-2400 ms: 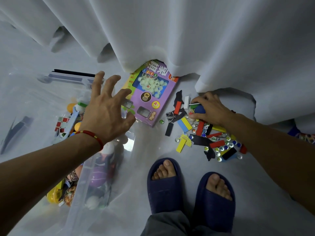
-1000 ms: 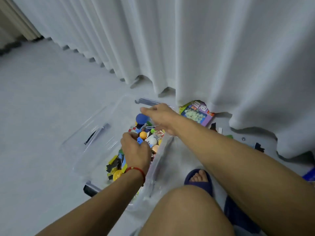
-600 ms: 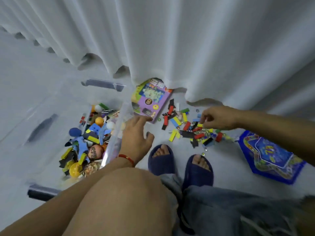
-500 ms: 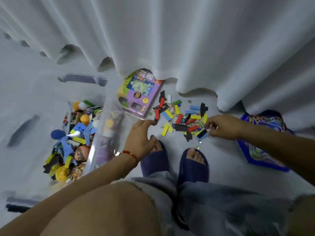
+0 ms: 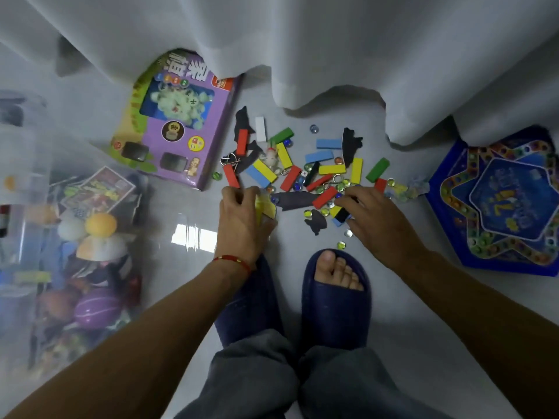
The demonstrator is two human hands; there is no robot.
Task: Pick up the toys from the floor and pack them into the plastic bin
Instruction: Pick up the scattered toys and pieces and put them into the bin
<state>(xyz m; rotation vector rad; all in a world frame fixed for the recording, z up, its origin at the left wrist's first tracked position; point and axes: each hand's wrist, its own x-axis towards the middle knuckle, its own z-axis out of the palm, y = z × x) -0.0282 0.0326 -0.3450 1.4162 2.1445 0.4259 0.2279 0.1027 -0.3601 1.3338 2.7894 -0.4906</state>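
A heap of small toys [image 5: 314,170] lies on the floor under the curtain: coloured blocks, black foam shapes and glass marbles. My left hand [image 5: 242,222] rests at the heap's near left edge, fingers closed on yellow blocks [image 5: 266,208]. My right hand [image 5: 375,219] lies on the heap's near right edge, fingertips on a yellow, black and blue block [image 5: 340,214]; whether it grips it is unclear. The clear plastic bin [image 5: 169,237] stands at the left, filled with balls, eggs and other toys.
A purple toy box [image 5: 178,128] lies by the bin, partly under the white curtain [image 5: 302,40]. A blue star-shaped game board [image 5: 499,204] lies at the right. My feet in dark blue slippers [image 5: 335,300] stand just behind the heap.
My right hand went to the bin, then came back to the heap. My left hand moved from the bin's edge to the heap and closed on yellow blocks. The view dropped closer to the floor.
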